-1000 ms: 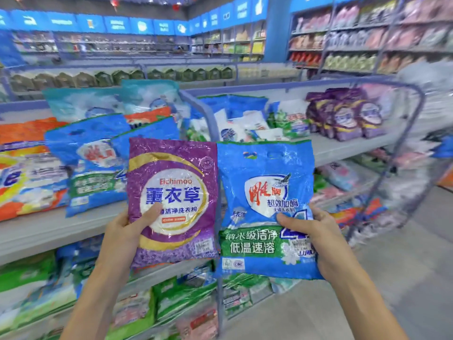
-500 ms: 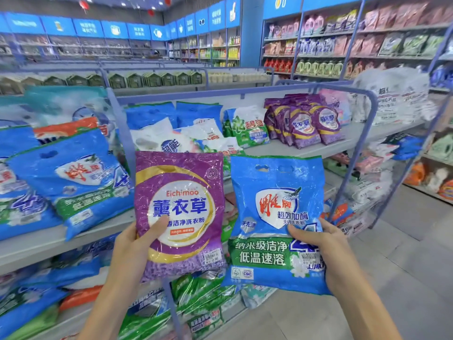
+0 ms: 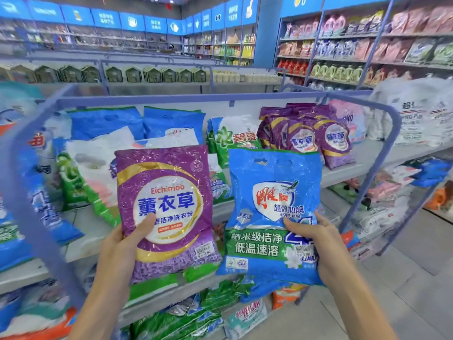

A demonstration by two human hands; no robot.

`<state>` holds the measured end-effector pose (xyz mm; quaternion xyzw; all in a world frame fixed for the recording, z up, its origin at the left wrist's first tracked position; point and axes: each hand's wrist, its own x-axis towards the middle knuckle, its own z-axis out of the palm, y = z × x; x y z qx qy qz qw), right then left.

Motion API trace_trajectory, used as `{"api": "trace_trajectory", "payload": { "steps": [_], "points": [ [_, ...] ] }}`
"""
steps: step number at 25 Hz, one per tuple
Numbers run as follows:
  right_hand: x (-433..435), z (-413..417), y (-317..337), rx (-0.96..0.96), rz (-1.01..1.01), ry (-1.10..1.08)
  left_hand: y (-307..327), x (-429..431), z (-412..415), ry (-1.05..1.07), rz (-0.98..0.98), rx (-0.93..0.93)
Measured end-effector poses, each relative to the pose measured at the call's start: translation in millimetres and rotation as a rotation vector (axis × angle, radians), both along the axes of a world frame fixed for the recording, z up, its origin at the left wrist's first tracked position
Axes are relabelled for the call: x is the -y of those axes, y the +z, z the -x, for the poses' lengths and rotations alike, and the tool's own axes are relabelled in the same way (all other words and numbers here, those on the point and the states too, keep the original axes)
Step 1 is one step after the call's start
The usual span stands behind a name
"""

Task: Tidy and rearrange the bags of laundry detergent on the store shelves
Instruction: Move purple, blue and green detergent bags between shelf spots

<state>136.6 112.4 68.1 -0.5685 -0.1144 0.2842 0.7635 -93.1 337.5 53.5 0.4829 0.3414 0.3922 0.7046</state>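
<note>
We grip the purple bag (image 3: 166,212) in our left hand (image 3: 122,249) and the blue bag (image 3: 272,217) in our right hand (image 3: 326,246), labels up, likely to match them to the shelf (image 3: 343,168) stacks.

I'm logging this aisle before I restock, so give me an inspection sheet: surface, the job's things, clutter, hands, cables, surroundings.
Surface: grey shelf, top tier crowded with bags.
Job's things: purple bag and blue bag, held upright side by side before the shelf.
Clutter: mixed bags lying jumbled at left; row of purple bags upright at right.
Grippers: left hand grips the purple bag's lower left; right hand grips the blue bag's lower right.
Cables: nothing seen.
Surroundings: stocked wall shelves, floor tiles.
</note>
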Motion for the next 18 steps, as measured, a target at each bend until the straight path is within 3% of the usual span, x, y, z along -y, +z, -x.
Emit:
{"api": "trace_trajectory", "payload": {
  "steps": [13, 18],
  "points": [
    [-106.5, -213.8, 21.7, 0.120, -0.110, 0.284, 16.2, 30.7, -152.1, 0.292, -0.082, 0.006],
    [-145.5, -250.7, 20.5, 0.138, -0.079, 0.389, 16.0, 47.6, -193.6, 0.414, -0.048, -0.011]
  ]
}}
